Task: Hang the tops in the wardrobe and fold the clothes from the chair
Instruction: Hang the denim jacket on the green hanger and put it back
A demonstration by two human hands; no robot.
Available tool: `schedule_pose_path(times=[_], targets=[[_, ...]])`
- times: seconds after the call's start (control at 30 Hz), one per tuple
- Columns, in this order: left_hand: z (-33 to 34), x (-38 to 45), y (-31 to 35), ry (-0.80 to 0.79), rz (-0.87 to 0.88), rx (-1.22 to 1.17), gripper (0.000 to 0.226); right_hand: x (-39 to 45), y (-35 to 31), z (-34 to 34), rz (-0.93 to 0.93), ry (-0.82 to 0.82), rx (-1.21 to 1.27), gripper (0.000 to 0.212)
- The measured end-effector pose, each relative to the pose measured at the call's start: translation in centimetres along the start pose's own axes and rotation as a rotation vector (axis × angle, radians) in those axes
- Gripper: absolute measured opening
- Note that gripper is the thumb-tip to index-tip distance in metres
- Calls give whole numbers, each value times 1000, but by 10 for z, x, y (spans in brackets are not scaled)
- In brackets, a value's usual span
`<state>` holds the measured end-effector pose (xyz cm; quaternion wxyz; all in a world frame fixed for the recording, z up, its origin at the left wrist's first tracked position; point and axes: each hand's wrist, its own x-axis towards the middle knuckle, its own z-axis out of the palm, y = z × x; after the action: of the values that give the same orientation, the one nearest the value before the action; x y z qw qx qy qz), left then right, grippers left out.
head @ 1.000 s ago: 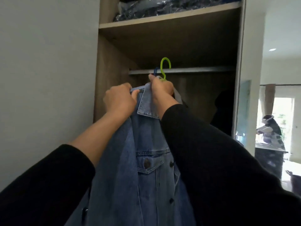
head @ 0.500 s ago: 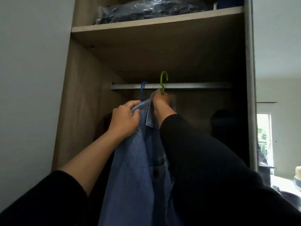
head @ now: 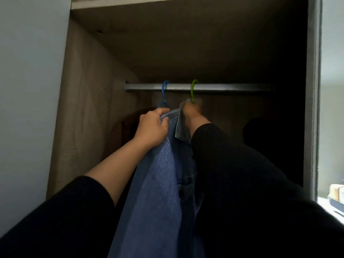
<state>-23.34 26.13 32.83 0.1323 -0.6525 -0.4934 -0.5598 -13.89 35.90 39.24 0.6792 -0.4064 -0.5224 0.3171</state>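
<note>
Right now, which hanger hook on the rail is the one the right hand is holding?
The green hook, the right one on the rail; the right hand grips just below it. The blue hook sits further left, above the left hand.

Blue denim jacket (head: 160, 192), green hanger (head: 193, 91) (another blue (head: 164, 94)), seemingly grey rail (head: 223, 87).

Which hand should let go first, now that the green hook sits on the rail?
Probably the right hand: it holds the green hanger, whose hook already sits on the rail. The left hand grips the denim jacket at the collar and can steady it.
</note>
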Motion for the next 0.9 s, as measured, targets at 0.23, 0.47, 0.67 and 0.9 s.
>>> schedule_pose_path(times=[0.23,0.47,0.67,0.9], targets=[[-3,5,7,-37,-14,9,37,7,-8,-3,53,6,-67,31],[-4,-9,8,-34,-43,8,36,-12,-5,-11,39,-5,-13,33],[-9,-25,24,-57,-5,5,40,-35,-13,-26,-61,34,-102,38],[-52,-78,25,14,-93,-64,51,-105,-20,-32,-142,34,-64,54]])
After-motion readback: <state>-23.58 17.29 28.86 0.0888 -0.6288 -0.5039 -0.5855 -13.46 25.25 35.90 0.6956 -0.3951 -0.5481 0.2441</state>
